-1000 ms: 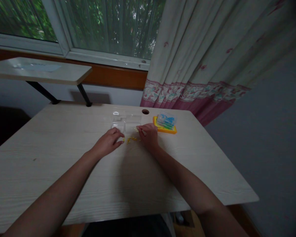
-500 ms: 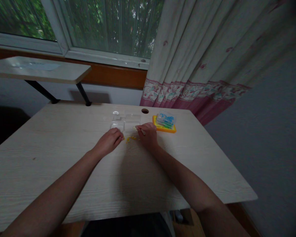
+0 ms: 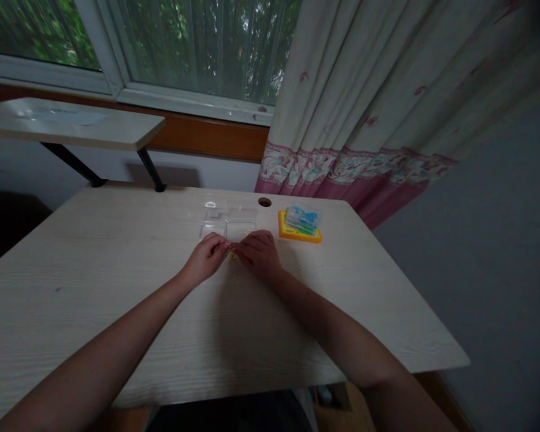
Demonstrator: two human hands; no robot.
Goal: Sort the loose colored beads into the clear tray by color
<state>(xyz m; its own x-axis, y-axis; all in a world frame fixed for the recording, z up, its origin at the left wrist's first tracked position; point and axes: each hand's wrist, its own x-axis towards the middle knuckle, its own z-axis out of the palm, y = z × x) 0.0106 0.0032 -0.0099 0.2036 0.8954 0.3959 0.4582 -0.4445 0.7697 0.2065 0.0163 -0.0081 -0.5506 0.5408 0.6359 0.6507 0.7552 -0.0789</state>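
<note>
My left hand point(image 3: 207, 253) is closed in a pinch, its fingertips at the near edge of a clear plastic tray point(image 3: 226, 224). What it pinches is too small to make out. My right hand point(image 3: 258, 253) reaches in from the right, fingers together, with its tips meeting those of the left. Anything between them is hidden or too tiny to name. Small yellow pieces point(image 3: 233, 256) lie on the table just under the meeting fingertips, partly covered by the right hand. The tray has several shallow compartments and sits right behind both hands.
An orange-yellow case point(image 3: 299, 235) lies right of my right hand, with a clear box of blue and green pieces point(image 3: 303, 217) on it. Behind is a round hole point(image 3: 264, 202) in the table point(image 3: 130, 288). A raised shelf point(image 3: 130, 133) stands at the back left.
My right hand has moved left and slightly toward me, from the tray's right part to the left fingertips. It now covers most of the yellow pieces. The left hand has barely shifted.
</note>
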